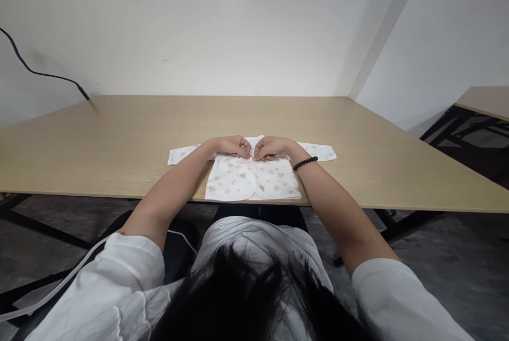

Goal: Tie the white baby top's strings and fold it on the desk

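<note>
A small white baby shirt point(234, 179) with a pale green and pink print lies spread on the table, its front opening running down the middle and both sleeves stretched out sideways. My left hand point(237, 146) is closed, its fingertips pinching the cloth at the left edge of the opening, below the neck. Facing it, my right hand point(270, 148) pinches the right edge at the same height. The two hands almost meet at the centre line. Whatever fastener sits between the fingertips is too small to make out. A dark beaded bracelet point(305, 163) circles my right wrist.
The light wood table point(119, 145) reaches back to a white partition point(222, 44). A black cable point(51, 75) hangs over its left back corner. The shirt's hem lies close to the table's front edge. Another table point(487, 101) stands at the far right.
</note>
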### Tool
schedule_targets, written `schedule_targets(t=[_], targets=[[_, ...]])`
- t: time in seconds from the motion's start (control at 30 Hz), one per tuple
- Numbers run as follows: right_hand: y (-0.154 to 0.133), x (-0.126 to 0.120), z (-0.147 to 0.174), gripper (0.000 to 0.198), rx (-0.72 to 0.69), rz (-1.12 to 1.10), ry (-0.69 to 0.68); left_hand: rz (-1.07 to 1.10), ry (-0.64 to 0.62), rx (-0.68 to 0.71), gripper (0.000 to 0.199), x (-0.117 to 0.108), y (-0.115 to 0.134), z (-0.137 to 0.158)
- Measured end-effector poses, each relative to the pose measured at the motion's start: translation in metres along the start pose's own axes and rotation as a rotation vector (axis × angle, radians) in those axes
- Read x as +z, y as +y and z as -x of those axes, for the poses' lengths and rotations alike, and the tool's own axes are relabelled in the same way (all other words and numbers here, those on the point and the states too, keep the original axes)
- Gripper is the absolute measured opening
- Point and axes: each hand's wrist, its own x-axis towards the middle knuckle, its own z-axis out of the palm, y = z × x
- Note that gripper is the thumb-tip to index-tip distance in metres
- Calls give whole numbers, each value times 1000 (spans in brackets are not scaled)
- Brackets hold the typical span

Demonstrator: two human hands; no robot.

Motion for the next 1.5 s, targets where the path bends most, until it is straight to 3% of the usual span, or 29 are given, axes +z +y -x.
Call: schedule_targets(t=[0.17,0.33,0.43,0.6,1.0,1.5], targets=[[-9,3,7,48,32,94,10,38,-18,4,29,1,3,0],[-29,22,17,51,36,241,-106,88,-66,-13,32,1,7,4],[-33,27,19,43,42,273,-144,111,-190,-46,36,0,12,8],[-25,15,17,33,21,187,-192,2,-425,-131,37,2,20,11],[-22,15,18,37,91,94,-238,-143,-329,-166,38,20,34,2],[-7,3,15,46,133,-95,-282,-144,-161,-171,31,31,40,-3]])
